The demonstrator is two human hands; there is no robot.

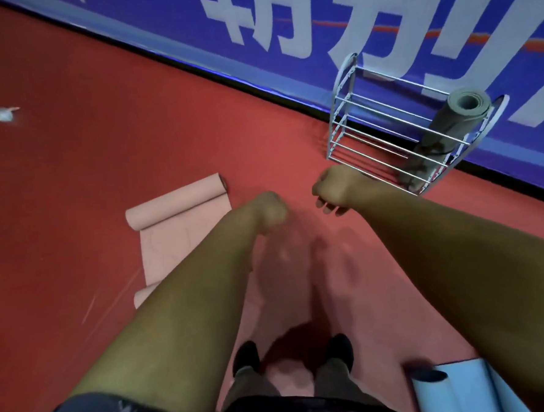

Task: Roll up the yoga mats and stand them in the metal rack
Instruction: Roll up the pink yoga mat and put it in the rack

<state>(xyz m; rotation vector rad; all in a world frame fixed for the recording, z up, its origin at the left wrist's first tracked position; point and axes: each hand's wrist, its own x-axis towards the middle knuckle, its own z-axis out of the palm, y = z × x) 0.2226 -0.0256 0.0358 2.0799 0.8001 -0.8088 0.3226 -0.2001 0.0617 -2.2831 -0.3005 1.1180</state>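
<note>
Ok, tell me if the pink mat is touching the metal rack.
Apart. The head view shows bare red floor between the half-unrolled pink mat and the metal rack.

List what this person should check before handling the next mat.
1. Hands free: left hand and right hand seem to hold nothing: ok.
2. Room in the metal rack: only the grey mat stands in it, at one end: ok.
3. Pink mat rolled up: its middle lies flat on the floor and only the ends curl: not ok.
4. Blue mat rolled up: mostly out of frame: cannot tell.
</note>
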